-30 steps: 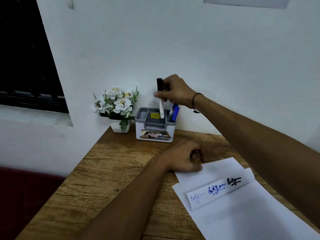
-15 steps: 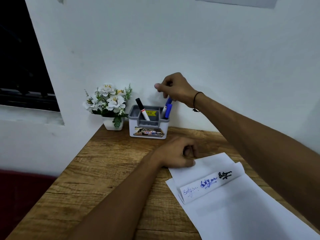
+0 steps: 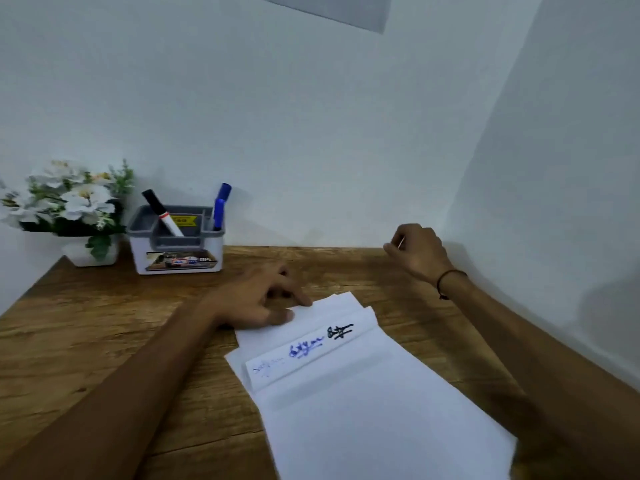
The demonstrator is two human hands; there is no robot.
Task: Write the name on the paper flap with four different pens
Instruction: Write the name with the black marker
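A white paper (image 3: pixel 374 417) lies on the wooden desk (image 3: pixel 86 341). Its folded flap (image 3: pixel 311 348) carries the name three times: faint thin ink at the left, blue in the middle, black at the right. My left hand (image 3: pixel 263 301) presses its fingers on the paper's far left corner. My right hand (image 3: pixel 417 252) hovers over the desk to the right of the paper, fingers closed. Only a thin pale sliver of a pen (image 3: pixel 400 242) shows at its thumb. A grey and white pen holder (image 3: pixel 175 242) holds a black marker (image 3: pixel 161 211) and two blue pens (image 3: pixel 220 206).
A white pot of artificial flowers (image 3: pixel 74 209) stands left of the holder at the back left corner. White walls close the desk at the back and along the right side, close to my right arm.
My right hand put the black marker into the holder, reached by the blue pens, then swung right and down over the desk. The view turned to the right. My left hand stayed on the paper.
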